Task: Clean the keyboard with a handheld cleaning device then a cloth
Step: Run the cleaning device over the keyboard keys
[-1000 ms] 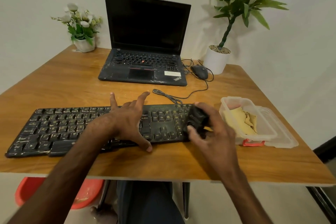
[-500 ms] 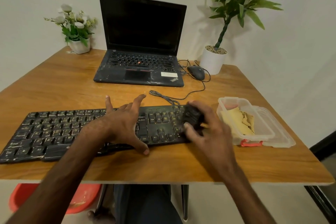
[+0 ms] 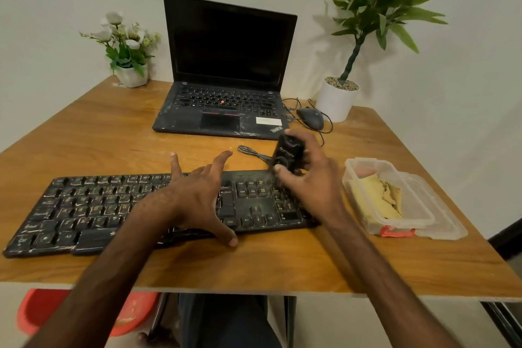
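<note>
**Device pass at the numpad end**

R hand (image 3: pixel 310 181) grips the black handheld cleaning device (image 3: pixel 289 154), fingers and thumb wrapped round it, over the keyboard's (image 3: pixel 93 206) far right corner. Can't tell if its tip touches the keys. L hand (image 3: pixel 197 200) holds nothing. It lies spread on mid-keyboard, fingers straight, thumb just off the near edge on the surface (image 3: pixel 84 135). Keys look dusty. Yellow cloth (image 3: pixel 375 198) sits in a clear plastic container (image 3: pixel 423 223) just right of the keyboard, not yet in use.

Judgement, to do this step well: keep L hand weight on so the board doesn't slide. Work the device row by row, low over the gaps btwn keys, right end to left. Mind the cable (image 3: pixel 251 151) just behind the far edge. Cloth comes after.
</note>
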